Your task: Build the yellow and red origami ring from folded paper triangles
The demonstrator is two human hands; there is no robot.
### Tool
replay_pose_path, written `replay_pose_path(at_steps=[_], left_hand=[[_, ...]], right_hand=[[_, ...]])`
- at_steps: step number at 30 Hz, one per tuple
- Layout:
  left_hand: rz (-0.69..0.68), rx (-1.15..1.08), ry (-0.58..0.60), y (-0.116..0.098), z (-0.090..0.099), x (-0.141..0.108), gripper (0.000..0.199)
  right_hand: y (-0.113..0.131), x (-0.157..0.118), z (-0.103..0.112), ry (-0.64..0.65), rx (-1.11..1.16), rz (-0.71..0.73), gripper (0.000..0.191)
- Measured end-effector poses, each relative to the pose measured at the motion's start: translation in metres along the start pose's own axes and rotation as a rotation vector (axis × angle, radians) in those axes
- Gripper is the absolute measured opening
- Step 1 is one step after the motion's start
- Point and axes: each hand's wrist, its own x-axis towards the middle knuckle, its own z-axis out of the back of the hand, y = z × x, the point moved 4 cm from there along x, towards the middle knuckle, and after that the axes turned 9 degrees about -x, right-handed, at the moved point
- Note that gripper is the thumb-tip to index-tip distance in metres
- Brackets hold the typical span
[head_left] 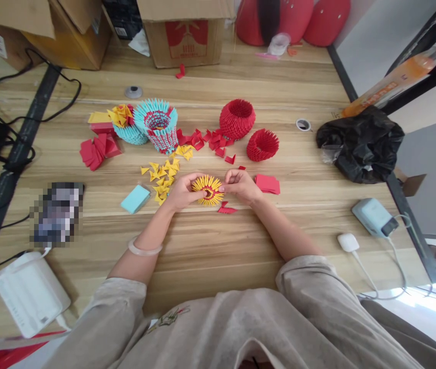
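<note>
A yellow and red ring of folded paper pieces (210, 199) is held between my hands above the wooden table. My left hand (183, 191) grips its left side, the thumb reaching toward the centre. At its right edge, my right hand (240, 186) is closed in a pinch; whether a small piece sits between those fingertips is too small to tell. Loose yellow folded pieces (162, 177) lie left of the ring. A red folded piece (226, 209) rests just below it, and a stack of red paper (267, 184) is right of my right hand.
Blue-and-red (161, 128) and red (237, 120) paper vases stand behind, with a smaller red one (263, 145). Light blue paper (135, 199) and a phone (59, 211) lie left. A black bag (361, 143) and a charger (373, 216) are right; cardboard boxes (187, 43) stand at the back.
</note>
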Motion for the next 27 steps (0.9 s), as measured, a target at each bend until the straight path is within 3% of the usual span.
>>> replay_pose_path(at_steps=[6,17,27], left_hand=[[-0.027,0.166,-0.122,-0.001,-0.002,0.000,0.036],[-0.061,0.233,-0.138,0.004,0.000,0.001,0.030],[-0.072,0.305,-0.136,0.002,-0.002,0.000,0.025]], right_hand=[[0.001,-0.002,-0.006,-0.018,-0.062,-0.004,0.042],[0.002,-0.003,-0.011,-0.066,-0.125,-0.012,0.042],[0.005,0.000,-0.007,-0.013,-0.112,0.041,0.029]])
